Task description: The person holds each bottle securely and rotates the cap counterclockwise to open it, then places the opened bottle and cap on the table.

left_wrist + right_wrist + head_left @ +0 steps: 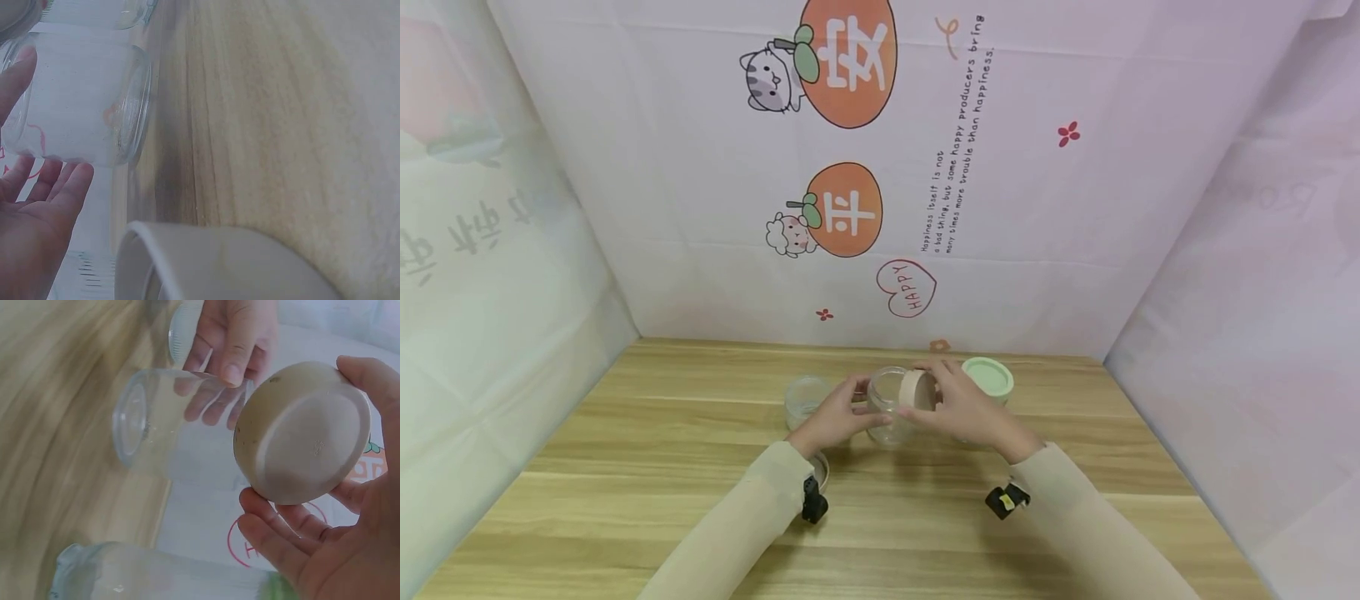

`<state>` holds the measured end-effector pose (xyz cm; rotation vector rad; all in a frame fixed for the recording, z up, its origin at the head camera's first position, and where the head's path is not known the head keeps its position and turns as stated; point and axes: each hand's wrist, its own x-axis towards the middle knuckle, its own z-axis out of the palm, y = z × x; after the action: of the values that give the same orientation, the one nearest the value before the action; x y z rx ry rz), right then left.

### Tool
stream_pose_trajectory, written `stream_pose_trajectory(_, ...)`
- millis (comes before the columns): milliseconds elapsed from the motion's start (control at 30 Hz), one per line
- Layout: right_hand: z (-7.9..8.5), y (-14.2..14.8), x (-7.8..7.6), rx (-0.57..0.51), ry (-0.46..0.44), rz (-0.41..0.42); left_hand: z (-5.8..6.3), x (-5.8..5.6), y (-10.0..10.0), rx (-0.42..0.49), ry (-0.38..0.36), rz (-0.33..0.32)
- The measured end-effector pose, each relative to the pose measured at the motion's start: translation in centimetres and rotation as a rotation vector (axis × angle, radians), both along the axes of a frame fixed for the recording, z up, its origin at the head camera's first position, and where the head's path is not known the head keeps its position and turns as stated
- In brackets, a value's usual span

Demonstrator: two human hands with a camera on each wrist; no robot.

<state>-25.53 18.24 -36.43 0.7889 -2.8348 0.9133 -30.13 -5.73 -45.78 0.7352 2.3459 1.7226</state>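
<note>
My left hand [840, 414] grips a clear glass jar [887, 429] from its left side, thumb on the near side and fingers on the far side. In the right wrist view the open-mouthed jar [181, 428] is see-through, with nothing visible inside. My right hand [964, 407] holds a round beige lid [306, 437] by its rim, between thumb and fingers. The lid stands tilted beside the jar's mouth, its flat face turned toward my right palm. Whether lid and rim touch, I cannot tell.
Left of my left hand stands another clear jar [807, 400]. A jar with a pale green lid [988, 377] is behind my right hand. Another beige, ring-like piece [219, 262] lies on the wooden table [910, 533] by my left wrist. White printed cloth [1030, 275] hangs around the table.
</note>
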Motion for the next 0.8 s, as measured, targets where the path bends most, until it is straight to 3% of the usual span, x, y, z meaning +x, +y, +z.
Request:
stream_pose_trajectory(300,-1.8,1.1,0.5,-0.061,-0.063,0.034,0.1,0.1,0.1,-0.024,-0.018,0.012)
stream_pose_trajectory(567,-3.7,1.5,1.1,-0.105,-0.127,0.105,0.0,0.2,0.2,0.013,-0.021,0.027)
stream_pose_trajectory(700,-4.8,1.7,1.6,-0.109,-0.174,0.123,0.4,0.5,0.3,-0.001,-0.025,0.044)
stream_pose_trajectory(800,-5.6,1.7,1.8,-0.1,-0.216,0.13,1.8,1.6,0.4,-0.001,-0.029,0.044)
